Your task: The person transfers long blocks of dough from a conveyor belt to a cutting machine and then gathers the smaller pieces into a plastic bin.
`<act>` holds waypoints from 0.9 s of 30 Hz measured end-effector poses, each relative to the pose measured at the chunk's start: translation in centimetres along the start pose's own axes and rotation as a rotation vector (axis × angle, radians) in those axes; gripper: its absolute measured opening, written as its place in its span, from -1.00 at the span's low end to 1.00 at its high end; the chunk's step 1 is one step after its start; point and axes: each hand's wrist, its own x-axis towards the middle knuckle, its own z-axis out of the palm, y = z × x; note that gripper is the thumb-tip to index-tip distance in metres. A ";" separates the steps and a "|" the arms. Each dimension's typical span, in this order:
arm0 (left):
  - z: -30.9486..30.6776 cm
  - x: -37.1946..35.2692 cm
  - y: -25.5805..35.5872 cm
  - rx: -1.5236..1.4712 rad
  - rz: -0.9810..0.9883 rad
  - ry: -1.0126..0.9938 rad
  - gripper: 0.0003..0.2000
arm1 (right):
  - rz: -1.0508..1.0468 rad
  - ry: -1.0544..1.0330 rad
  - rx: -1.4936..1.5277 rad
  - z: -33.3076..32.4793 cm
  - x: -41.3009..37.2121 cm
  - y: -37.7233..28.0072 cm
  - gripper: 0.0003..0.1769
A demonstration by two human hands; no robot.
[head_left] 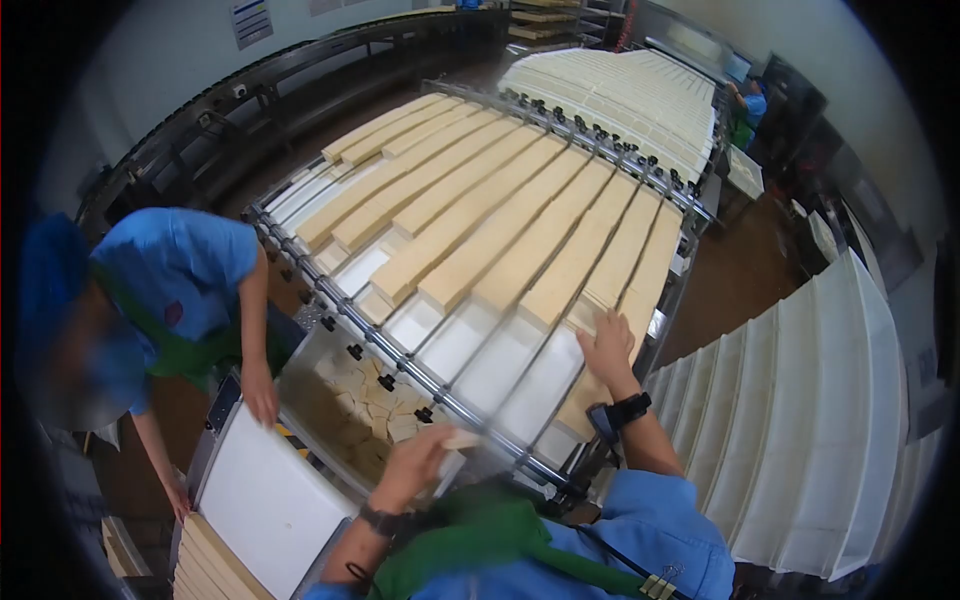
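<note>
Right hand (607,345) flat, fingers spread, on strip (583,400) at near right edge of conveyor (500,360). Left hand (410,465) pinches piece (462,438) beside bin (300,370). Heavy press could snap strip; piece may miss bin.

Pale wall (170,60), brown floor (740,270), dark curved conveyor (250,90) behind.

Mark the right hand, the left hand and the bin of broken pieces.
right hand (606,345): head view, back of hand.
left hand (408,465): head view, back of hand.
bin of broken pieces (300,375): head view, left wall.
</note>
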 end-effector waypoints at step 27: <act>-16.3 -46.0 -4.6 0.681 -1.163 1.552 -0.62 | -1.345 -1.265 0.582 9.2 -29.9 -48.2 -0.80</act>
